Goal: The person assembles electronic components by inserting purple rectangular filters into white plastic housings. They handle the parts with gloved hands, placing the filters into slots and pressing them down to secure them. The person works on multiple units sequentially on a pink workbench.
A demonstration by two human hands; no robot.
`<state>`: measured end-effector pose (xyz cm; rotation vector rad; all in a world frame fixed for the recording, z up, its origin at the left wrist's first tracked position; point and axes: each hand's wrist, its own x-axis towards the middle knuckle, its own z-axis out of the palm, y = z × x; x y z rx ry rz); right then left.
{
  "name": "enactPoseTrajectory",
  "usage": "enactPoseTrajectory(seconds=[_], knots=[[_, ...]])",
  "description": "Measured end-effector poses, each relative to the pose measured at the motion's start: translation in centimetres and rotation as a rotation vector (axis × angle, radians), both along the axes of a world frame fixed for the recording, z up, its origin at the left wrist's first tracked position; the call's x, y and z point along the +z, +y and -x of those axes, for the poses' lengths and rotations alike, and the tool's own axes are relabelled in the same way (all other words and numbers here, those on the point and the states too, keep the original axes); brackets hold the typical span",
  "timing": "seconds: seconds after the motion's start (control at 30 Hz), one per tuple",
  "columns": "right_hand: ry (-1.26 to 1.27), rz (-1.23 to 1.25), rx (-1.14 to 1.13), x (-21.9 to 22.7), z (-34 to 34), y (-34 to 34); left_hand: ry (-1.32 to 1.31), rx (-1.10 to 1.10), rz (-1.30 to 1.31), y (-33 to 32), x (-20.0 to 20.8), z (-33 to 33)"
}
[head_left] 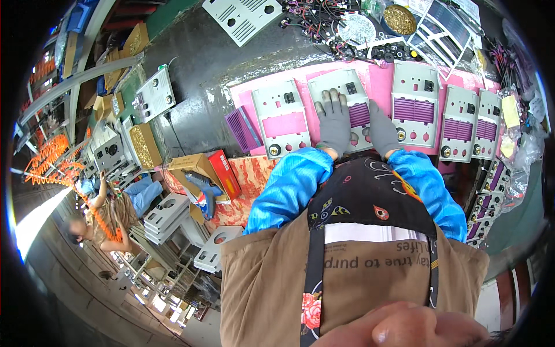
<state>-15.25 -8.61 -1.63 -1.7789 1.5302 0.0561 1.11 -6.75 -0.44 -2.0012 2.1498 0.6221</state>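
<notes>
1. Flat grey metal faceplate with punched round holes, a black rectangular switch and a purple ribbed vent grille [347, 104]: lies on the pink mat [378, 78] covering the worktop, long axis running twelve to six from the person.
2. Left hand [334, 122], grey knit glove: palm down on the plate's left half, fingers [332, 99] spread flat, gripping nothing.
3. Right hand [383, 130], same glove: pressed flat at the plate's four-o'clock corner, fingers extended; both hands equally near.
4. Loose purple ribbed plastic grille [243, 128]: at nine o'clock, well apart.
5. Matching faceplates [415, 101]: a row at three o'clock, grilles fitted.
</notes>
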Motion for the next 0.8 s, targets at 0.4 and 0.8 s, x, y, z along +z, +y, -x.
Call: enactPoseTrajectory(seconds=[0.4,0.8], knots=[[-0.079,0.119,0.022,-0.2,0.9,0.1,0.189,0.126,0.337,3.2,4.4,-9.2],[-0.047,0.114,-0.05,1.0,1.1,1.5,0.207,0.601,0.414,9.7,2.2,-9.5]])
